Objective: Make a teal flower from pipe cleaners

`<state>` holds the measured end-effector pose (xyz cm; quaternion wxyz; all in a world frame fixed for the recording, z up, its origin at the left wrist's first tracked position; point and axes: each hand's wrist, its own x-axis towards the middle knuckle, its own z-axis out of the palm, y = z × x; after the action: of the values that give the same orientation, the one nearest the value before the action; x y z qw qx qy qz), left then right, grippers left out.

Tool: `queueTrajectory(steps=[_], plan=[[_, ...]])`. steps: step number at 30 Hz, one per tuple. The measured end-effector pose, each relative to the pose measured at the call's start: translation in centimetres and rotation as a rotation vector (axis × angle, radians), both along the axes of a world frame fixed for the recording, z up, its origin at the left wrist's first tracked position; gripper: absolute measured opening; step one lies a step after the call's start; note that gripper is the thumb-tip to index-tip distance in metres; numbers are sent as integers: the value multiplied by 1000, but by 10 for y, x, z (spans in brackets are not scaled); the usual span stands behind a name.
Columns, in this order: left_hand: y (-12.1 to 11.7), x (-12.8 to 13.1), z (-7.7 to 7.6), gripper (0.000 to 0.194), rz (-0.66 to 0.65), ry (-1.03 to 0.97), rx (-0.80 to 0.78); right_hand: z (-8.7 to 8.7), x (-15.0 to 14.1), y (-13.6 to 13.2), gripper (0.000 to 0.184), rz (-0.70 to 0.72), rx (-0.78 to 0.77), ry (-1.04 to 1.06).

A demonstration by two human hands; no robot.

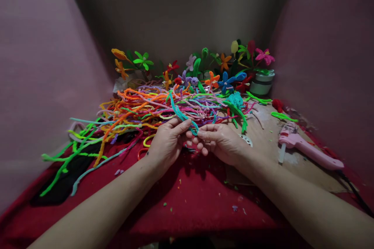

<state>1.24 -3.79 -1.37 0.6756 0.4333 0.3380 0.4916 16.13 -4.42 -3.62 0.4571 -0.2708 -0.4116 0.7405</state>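
- Nearest, a deep red cloth [193, 210] is spread over the work surface, dotted with tiny coloured scraps (mostly green and purple).
- Above it, at the centre, a turquoise, fuzzy, bent strip [179, 112] is held up between two bare hands, its free end pointing up and away to the left.
- By the left hand [166, 140], the strip is pinched near its lower part, thumb pressed down against the forefinger, with no gap seen between them.
- By the right hand [222, 142], the strip's lower end is gripped between thumb and forefinger, the other fingers loosely curled beneath.
- Just beside the left hand, a yellow loop [149, 140] and a red loop [142, 153] are partly hidden.
- At the left, a flat black object [54, 196] is partly covered by bright green fuzzy strips [52, 158].
- At the right, a pink glue gun with a pale stick at its rear [309, 146] is laid on a brown cardboard sheet [270, 149].
- Beyond the hands, a tangled heap of many-coloured fuzzy strips [157, 105] is spread widely.
- Farthest, fuzzy flowers in orange, blue, purple and pink [226, 82] are lined up before a dark wall [181, 11], with a pale green container [261, 88] set at the right.
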Motion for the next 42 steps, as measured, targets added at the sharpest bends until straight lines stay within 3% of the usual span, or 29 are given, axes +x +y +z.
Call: queueTrajectory(steps=[7,13,17,20,23,26,32,37,42], plan=[[-1,2,0,22,4,27,-11,2,-5,-2,19,-156,7,-55],[-2,2,-3,23,-6,190,59,3,-4,-1,16,-244,-4,27],[-2,2,-3,28,-46,189,86,4,-5,-3,15,-196,27,3],[-2,2,-3,20,-9,157,84,6,-5,-4,16,-190,45,-98],[-1,1,-5,21,-68,163,79,8,-4,-5,17,-212,56,-208],[0,-1,-6,21,-122,235,77,7,-2,-4,17,-150,56,-253],[3,-4,-3,18,-99,298,46,2,3,1,15,59,-50,-38],[5,-7,-3,18,-76,341,76,3,4,1,18,197,-154,-10],[2,-5,0,17,-172,255,24,2,3,-1,14,214,-169,50]])
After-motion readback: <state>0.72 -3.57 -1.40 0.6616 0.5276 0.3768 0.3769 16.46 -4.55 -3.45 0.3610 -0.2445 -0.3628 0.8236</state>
